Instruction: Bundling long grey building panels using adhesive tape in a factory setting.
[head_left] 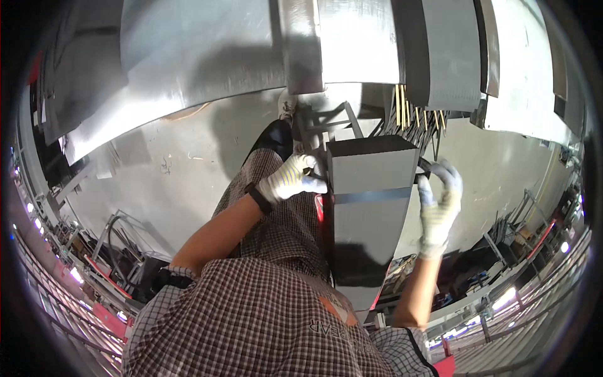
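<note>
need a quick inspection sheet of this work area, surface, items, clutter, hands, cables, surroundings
surface: grey metal sheets along the top, partly in glare
items: long grey block with a dark end and a blue-grey band across it
clutter: small scraps on the pale floor; thin yellow pieces below the sheets
hands: gloved left hand at the block's left side, gloved right hand at its right; grip unclear on both
cables: dark strands beyond the block; cannot tell whether cables
surroundings: metal frame on the floor; crowded racks at both sides; bright lights
</note>
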Motion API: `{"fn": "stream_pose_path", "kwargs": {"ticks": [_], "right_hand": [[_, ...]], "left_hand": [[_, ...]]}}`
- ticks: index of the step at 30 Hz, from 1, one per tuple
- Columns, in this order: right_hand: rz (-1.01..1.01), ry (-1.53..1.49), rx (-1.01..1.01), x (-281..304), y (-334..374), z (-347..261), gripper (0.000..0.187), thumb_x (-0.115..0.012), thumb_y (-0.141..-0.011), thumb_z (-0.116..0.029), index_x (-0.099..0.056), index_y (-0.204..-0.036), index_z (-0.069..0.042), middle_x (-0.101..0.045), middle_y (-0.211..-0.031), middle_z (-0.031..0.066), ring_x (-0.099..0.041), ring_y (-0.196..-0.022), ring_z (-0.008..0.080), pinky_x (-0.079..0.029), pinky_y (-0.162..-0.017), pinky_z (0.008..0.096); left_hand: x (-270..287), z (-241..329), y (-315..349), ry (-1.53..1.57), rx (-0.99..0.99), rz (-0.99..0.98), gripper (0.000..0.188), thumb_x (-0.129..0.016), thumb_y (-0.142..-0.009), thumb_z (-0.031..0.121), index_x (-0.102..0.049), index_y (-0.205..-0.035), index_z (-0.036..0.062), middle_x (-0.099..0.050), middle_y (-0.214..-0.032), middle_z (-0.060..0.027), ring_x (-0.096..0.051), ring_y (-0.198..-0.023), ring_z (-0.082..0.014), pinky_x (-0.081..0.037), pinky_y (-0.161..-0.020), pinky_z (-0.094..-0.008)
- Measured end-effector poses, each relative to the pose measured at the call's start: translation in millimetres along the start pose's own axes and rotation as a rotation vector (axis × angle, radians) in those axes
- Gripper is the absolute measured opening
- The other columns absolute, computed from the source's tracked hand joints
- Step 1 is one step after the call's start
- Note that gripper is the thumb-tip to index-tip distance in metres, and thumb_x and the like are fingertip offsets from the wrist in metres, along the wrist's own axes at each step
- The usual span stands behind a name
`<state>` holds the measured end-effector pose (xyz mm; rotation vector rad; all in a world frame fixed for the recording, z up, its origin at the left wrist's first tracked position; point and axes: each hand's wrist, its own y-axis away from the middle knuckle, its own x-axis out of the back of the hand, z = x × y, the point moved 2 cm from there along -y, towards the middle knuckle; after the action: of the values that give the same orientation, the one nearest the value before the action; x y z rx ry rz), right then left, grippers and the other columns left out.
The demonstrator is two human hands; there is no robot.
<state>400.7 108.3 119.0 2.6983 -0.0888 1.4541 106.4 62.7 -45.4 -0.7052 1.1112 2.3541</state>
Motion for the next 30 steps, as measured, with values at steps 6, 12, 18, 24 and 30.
{"fn": "stream_pose_path", "kwargs": {"ticks": [6, 12, 18, 24, 30], "right_hand": [[-0.038, 0.168, -0.194, -43.5, 52.1, -105.9, 0.128, -0.082, -0.061, -0.067, -0.023, -0.153, 0.000, -0.028, -0.148, 0.0348, -0.034, -0.135, 0.0508, -0.032, -0.109, 0.0571], [-0.039, 0.235, -0.219, -45.6, 50.0, -106.1, 0.128, -0.081, -0.060, -0.067, -0.023, -0.153, 0.000, -0.029, -0.147, 0.0353, -0.038, -0.131, 0.0509, -0.034, -0.107, 0.0569], [0.017, 0.255, -0.226, -46.7, 53.3, -105.0, 0.124, -0.080, -0.060, -0.066, -0.028, -0.152, 0.000, -0.032, -0.146, 0.0362, -0.039, -0.129, 0.0513, -0.035, -0.105, 0.0571], [0.069, 0.205, -0.206, -45.2, 56.1, -110.8, 0.119, -0.082, -0.060, -0.063, -0.032, -0.150, -0.001, -0.034, -0.146, 0.0351, -0.042, -0.126, 0.0508, -0.033, -0.102, 0.0574], [-0.144, -0.121, 0.298, 8.2, 17.2, -133.9, 0.047, -0.070, -0.082, -0.043, -0.062, -0.111, -0.007, -0.059, -0.107, 0.0147, -0.057, -0.099, 0.0330, -0.043, -0.090, 0.0452]], "left_hand": [[14.2, -36.8, -44.4, 0.879, 0.374, 0.232, 0.057, -0.075, -0.084, 0.028, -0.051, -0.132, 0.0110, -0.044, -0.143, -0.0095, -0.037, -0.134, -0.0198, -0.039, -0.108, -0.0430], [-66.1, 20.7, -106.4, -0.030, -0.138, -0.312, 0.050, -0.050, -0.100, 0.035, -0.044, -0.145, 0.0141, -0.041, -0.148, -0.0076, -0.038, -0.137, -0.0190, -0.026, -0.117, -0.0428], [-0.4, -5.7, -39.3, -0.316, -0.015, -0.107, 0.041, -0.052, -0.099, 0.026, -0.053, -0.135, 0.0071, -0.055, -0.136, -0.0095, -0.051, -0.128, -0.0204, -0.040, -0.108, -0.0385], [-61.2, 120.5, 93.6, -0.376, -0.242, -0.110, 0.045, -0.070, -0.084, 0.001, -0.058, -0.126, 0.0074, -0.062, -0.125, -0.0118, -0.060, -0.118, -0.0242, -0.049, -0.099, -0.0347], [-119.4, 211.1, 37.9, -1.498, -0.441, -0.108, 0.041, -0.061, -0.082, -0.002, -0.060, -0.122, 0.0070, -0.063, -0.116, -0.0170, -0.062, -0.105, -0.0348, -0.052, -0.088, -0.0406]]}}
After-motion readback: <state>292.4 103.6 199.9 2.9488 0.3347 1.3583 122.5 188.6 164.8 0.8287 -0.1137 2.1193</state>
